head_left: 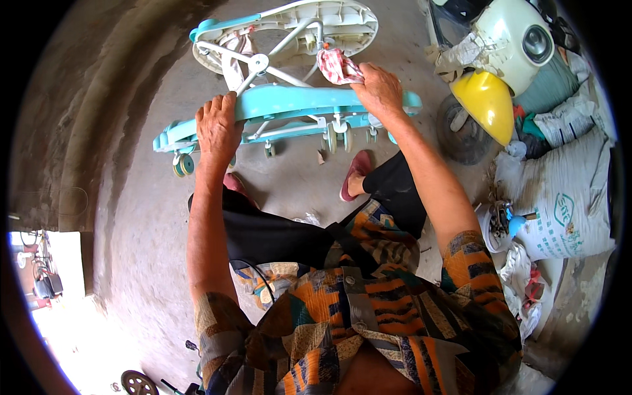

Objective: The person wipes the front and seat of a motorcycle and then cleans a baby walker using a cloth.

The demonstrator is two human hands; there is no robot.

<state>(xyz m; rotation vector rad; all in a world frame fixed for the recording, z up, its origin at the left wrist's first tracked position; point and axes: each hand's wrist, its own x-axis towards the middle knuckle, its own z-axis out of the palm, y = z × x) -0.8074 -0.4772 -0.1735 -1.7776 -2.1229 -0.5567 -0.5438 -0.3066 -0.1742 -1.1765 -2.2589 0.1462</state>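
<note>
A turquoise and white baby walker (293,100) is tipped on its side in front of me, wheels toward my feet. My left hand (218,128) is closed around the left part of its turquoise base. Pinched in my right hand (380,91) is a red and white cloth (337,67), just above the base's right end. White tubes cross behind the base to an oval tray frame (359,29). A pale fabric piece (235,62) hangs from the tubes at the left.
At the right lie a yellow helmet-like shell (486,102), a white rounded shell with a lamp (510,43), a tyre (461,141) and stuffed white sacks (566,191). A small bucket (494,227) stands nearby. Part of a wheeled thing (139,383) shows at the lower left.
</note>
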